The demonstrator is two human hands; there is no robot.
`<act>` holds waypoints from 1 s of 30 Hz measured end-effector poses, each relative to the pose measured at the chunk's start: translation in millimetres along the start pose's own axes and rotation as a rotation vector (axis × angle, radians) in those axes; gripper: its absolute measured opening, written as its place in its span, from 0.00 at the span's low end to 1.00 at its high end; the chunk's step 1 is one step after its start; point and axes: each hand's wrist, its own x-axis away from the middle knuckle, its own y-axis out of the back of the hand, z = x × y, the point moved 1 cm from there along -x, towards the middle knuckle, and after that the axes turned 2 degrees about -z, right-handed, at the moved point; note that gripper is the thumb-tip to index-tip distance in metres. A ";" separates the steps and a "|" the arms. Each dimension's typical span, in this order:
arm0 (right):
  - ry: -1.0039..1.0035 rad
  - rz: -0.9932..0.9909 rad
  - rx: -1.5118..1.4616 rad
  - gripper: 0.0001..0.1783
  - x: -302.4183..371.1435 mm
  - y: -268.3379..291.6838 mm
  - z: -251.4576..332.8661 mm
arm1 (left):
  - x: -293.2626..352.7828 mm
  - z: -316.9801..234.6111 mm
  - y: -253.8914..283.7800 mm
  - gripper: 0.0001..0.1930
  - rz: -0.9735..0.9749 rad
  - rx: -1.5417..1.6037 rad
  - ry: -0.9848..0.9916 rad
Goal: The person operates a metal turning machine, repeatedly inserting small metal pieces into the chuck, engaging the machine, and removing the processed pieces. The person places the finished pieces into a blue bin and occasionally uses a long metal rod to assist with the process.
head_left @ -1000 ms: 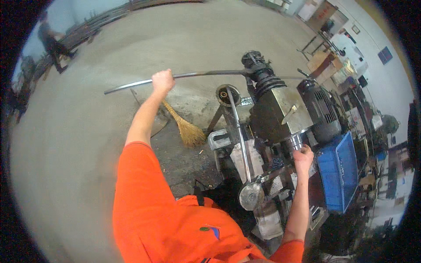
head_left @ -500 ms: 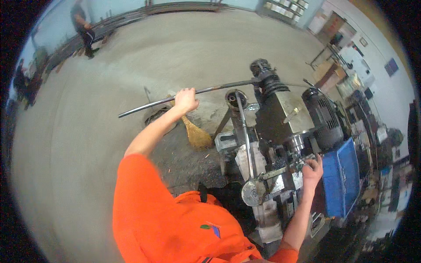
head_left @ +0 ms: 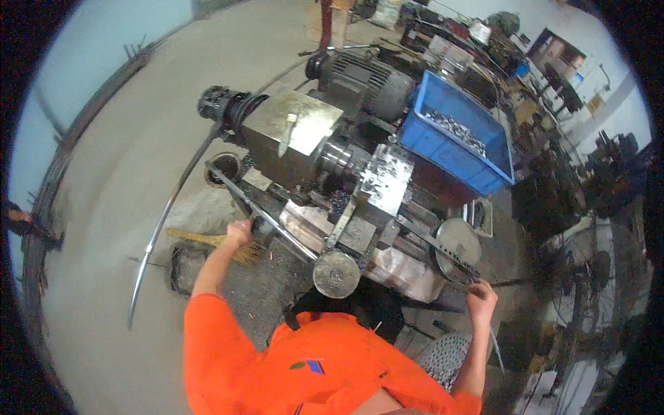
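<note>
My left hand (head_left: 240,234) is out ahead of me, fingers curled into a loose fist, just beside the slanting rod (head_left: 280,232) and over the broom (head_left: 197,237). Whether it has hold of anything, I can't tell; a dark shape right by the knuckles muddles it. Over on the other side, my right hand (head_left: 482,300) is low, fingers bent and mostly closed at the outer end of a strip with holes (head_left: 451,253). Is it gripping that end or merely touching it? From here I can't say.

Now the machine: the slanting rod runs from a round collar (head_left: 239,166) down to a round plate (head_left: 336,274) close in front of me. The strip with holes crosses the lower part of a big disc (head_left: 461,236), slanting down toward my right hand. Up and left sits the metal box (head_left: 311,117), a brush (head_left: 287,135) lying on its top. The long bar (head_left: 149,247) meets the dark head (head_left: 225,107) at the box's left end and sweeps down left, well apart from my left hand, its lower end shiny.

Behind the box there's a ribbed motor (head_left: 366,79), and to its right a tilted-looking blue crate (head_left: 443,155) with small metal bits (head_left: 456,131) inside. Low by my right forearm, I've got a pan full of holes (head_left: 443,356), partly hidden by the orange shirt (head_left: 304,373).
</note>
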 end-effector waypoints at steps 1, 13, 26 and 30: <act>0.023 0.005 0.031 0.11 2.2 3.9 -29.9 | -26.8 31.4 -28.6 0.11 0.136 -0.150 -0.073; -0.457 0.049 0.590 0.29 72.9 58.2 -220.2 | 14.7 52.2 44.2 0.16 -0.229 0.487 0.110; -0.668 0.273 -0.124 0.15 201.5 -25.7 -186.6 | -13.1 7.9 86.2 0.27 -0.304 1.169 0.381; -0.643 0.171 -0.363 0.11 216.8 -44.7 -136.0 | -5.2 -5.6 104.5 0.26 -0.270 1.128 0.356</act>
